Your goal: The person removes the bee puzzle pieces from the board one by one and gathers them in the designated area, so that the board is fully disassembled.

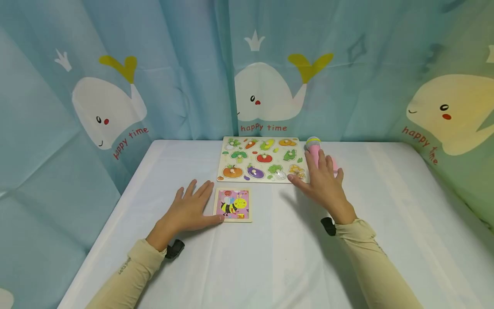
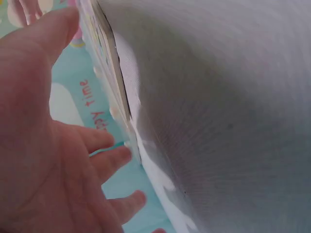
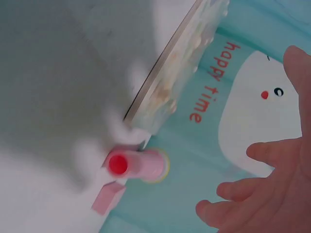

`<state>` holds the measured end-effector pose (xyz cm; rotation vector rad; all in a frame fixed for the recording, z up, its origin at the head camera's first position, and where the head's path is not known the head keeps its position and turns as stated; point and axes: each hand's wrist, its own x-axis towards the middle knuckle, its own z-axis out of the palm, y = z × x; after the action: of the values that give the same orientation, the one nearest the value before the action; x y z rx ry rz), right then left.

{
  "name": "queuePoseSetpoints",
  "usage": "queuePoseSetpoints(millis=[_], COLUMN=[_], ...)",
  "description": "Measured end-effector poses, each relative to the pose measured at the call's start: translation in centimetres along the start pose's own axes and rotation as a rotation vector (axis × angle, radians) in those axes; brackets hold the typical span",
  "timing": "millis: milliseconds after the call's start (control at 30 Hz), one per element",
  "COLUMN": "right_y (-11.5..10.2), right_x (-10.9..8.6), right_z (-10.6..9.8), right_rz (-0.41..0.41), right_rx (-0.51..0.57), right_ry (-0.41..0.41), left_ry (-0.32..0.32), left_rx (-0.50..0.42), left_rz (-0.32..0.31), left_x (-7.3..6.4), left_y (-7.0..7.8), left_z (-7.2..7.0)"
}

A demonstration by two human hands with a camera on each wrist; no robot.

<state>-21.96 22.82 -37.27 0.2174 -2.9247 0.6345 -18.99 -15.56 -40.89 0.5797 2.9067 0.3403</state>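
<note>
A small square bee puzzle (image 1: 233, 205) lies on the white table. Beside its left edge is my left hand (image 1: 189, 210), fingers spread, thumb at the puzzle's lower left corner; contact is unclear. Behind it lies a wooden vegetable puzzle board (image 1: 264, 159) with small knobs, seen nearly edge-on in the right wrist view. My right hand (image 1: 324, 184) hovers by the board's right corner with fingers extended, holding nothing. It partly hides a pink toy microphone (image 1: 314, 152) with a grey and yellow head, which stands upright in the right wrist view.
Something pink (image 1: 335, 165) shows behind my right fingers; the right wrist view shows a pink block-like part (image 3: 108, 197) near the microphone. A blue curtain (image 1: 200, 86) with whale prints hangs along the back and sides of the white-covered table (image 1: 247, 266).
</note>
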Motion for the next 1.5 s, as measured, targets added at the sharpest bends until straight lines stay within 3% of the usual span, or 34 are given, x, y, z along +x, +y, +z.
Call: queuePoseSetpoints(millis=[200, 500, 733, 900, 1133, 1500], right_y=[-1.3, -4.1, -7.0, -8.7, -11.1, -13.3], right_x=[0.3, 1.3, 1.9, 2.6, 4.0, 5.7], right_z=[0.8, 2.6, 4.3, 5.5, 6.9, 8.3], right_rz=[-0.017, -0.072, -0.267, -0.426, -0.558, -0.754], right_rx=[0.002, -0.016, -0.033, -0.004, -0.046, -0.103], right_ry=[-0.019, -0.063, -0.084, -0.169, -0.310, -0.396], left_ry=[-0.062, -0.087, -0.107, -0.121, -0.119, -0.124], left_rx=[0.018, 0.057, 0.066, 0.062, 0.074, 0.054], left_rz=[-0.009, -0.022, -0.048, -0.050, -0.032, -0.033], left_x=[0.2, 0.3, 0.3, 0.5, 0.5, 0.2], left_y=[0.2, 0.4, 0.3, 0.1, 0.1, 0.1], left_z=[0.3, -0.1, -0.3, -0.2, -0.3, -0.9])
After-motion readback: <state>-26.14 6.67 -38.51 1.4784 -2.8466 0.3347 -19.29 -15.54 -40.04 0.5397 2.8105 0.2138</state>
